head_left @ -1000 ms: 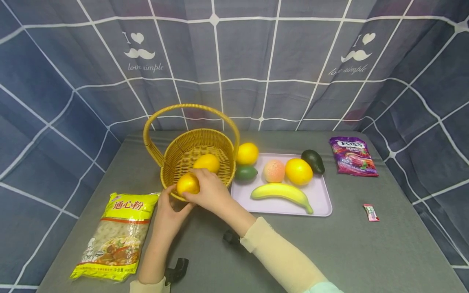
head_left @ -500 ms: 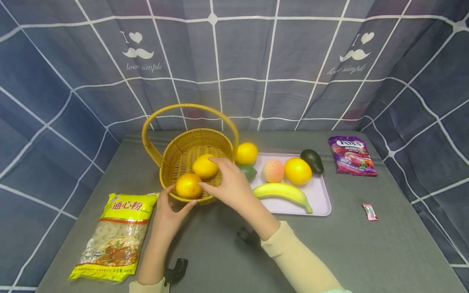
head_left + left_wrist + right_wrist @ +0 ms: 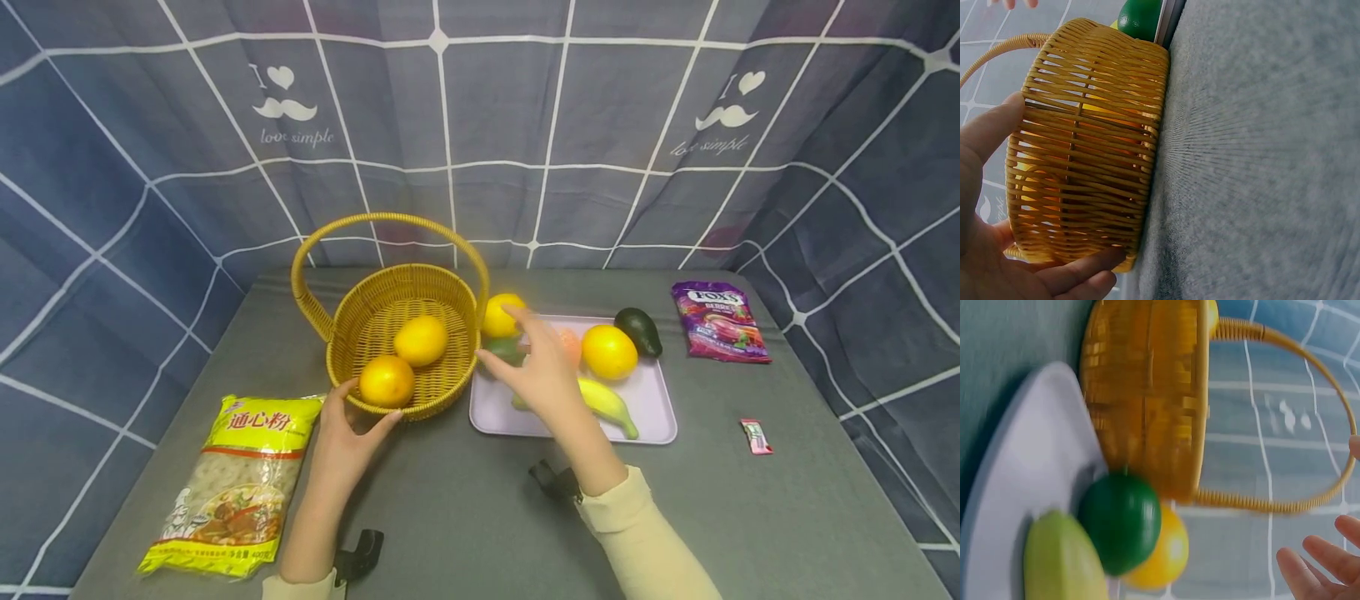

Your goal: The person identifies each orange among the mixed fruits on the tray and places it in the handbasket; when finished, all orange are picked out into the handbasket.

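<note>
A woven yellow basket [image 3: 352,333] with a tall handle holds an orange [image 3: 386,382] and a lemon [image 3: 421,341]. My left hand [image 3: 343,454] grips the basket's near left side; the left wrist view shows its thumb at the rim and fingers against the weave. My right hand [image 3: 551,375] is over the left part of a pale lilac tray [image 3: 495,417], fingers spread and holding nothing. Close to its fingertips are a green fruit [image 3: 504,350] and a yellow fruit [image 3: 501,317]. It partly hides a peach [image 3: 572,346] and a banana [image 3: 607,404].
On the tray's right side lie another orange-yellow fruit [image 3: 609,352] and a dark avocado [image 3: 639,332]. A purple candy bag [image 3: 722,321] and a small wrapped candy [image 3: 756,436] are farther right. Left of the basket lies a yellow pasta bag [image 3: 236,483].
The right hand has let go of the orange in the basket, passed over the lemon, and moved right, out above the tray. The left hand stays at the basket.
</note>
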A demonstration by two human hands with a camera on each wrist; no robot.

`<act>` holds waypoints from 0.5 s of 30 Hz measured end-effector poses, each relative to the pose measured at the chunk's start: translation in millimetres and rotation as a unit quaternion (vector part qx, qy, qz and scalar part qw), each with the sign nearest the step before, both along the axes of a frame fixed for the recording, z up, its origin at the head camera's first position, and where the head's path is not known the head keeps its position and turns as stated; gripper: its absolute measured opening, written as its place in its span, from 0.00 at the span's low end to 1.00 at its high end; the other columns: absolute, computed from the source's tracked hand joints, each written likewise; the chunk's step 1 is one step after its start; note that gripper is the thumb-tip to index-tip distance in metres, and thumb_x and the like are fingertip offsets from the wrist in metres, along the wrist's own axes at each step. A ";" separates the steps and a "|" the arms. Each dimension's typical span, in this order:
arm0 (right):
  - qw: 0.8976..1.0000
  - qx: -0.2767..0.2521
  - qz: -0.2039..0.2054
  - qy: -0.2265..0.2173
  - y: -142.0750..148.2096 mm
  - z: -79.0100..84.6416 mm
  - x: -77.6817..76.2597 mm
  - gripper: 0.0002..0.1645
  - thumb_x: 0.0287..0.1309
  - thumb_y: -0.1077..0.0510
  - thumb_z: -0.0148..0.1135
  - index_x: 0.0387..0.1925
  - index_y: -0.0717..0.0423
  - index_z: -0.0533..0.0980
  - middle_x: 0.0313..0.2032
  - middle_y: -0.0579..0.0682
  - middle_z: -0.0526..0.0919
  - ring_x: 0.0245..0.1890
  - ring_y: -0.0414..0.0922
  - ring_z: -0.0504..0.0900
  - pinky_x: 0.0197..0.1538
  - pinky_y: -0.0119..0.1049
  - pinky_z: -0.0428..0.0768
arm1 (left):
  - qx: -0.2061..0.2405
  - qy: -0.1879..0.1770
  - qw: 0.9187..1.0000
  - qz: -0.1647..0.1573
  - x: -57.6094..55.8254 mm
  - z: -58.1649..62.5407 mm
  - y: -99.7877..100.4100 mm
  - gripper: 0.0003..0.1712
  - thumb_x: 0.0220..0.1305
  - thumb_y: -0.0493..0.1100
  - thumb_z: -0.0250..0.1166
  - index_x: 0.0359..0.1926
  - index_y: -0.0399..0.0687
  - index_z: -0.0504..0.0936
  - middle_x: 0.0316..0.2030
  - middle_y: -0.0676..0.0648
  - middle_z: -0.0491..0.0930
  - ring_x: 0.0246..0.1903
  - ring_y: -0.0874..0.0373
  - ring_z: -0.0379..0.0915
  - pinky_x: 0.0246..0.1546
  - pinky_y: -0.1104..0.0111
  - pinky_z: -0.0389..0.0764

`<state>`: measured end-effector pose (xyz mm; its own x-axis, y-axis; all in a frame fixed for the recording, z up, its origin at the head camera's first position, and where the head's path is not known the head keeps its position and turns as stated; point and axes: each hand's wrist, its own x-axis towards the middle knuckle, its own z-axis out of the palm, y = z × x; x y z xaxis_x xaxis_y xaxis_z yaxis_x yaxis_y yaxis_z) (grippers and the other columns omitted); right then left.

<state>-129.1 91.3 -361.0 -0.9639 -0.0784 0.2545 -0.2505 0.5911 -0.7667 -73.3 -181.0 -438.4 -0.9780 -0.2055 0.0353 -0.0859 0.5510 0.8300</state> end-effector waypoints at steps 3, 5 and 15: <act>0.999 -0.016 -0.032 -0.018 17.2 -1.5 -4.8 0.45 0.49 0.41 0.73 0.67 0.44 0.66 0.60 0.53 0.72 0.50 0.57 0.79 0.50 0.49 0.79 | -0.001 -0.003 1.000 -0.002 -0.3 0.4 -0.3 0.52 0.53 0.57 0.73 0.69 0.44 0.55 0.64 0.35 0.57 0.58 0.36 0.65 0.55 0.46 0.71; 0.998 -0.013 -0.054 -0.012 29.6 -3.6 -7.9 0.45 0.48 0.40 0.73 0.67 0.43 0.66 0.61 0.53 0.70 0.53 0.56 0.77 0.53 0.51 0.77 | -0.001 -0.004 1.000 -0.001 -0.3 0.7 -0.7 0.52 0.53 0.57 0.73 0.69 0.43 0.55 0.65 0.35 0.57 0.59 0.36 0.65 0.55 0.46 0.71; 0.992 0.014 -0.124 0.015 90.8 -25.7 -13.6 0.43 0.52 0.43 0.71 0.67 0.46 0.66 0.62 0.54 0.69 0.59 0.57 0.70 0.59 0.55 0.70 | 0.000 -0.013 1.000 0.000 1.4 2.2 -0.4 0.52 0.53 0.58 0.73 0.69 0.44 0.55 0.65 0.36 0.56 0.59 0.36 0.64 0.56 0.46 0.70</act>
<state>-142.8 182.0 -386.7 -0.9465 0.1536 0.2839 -0.1162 0.6583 -0.7437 -71.9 -181.4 -436.1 -0.9787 -0.2051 0.0103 -0.1068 0.5512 0.8275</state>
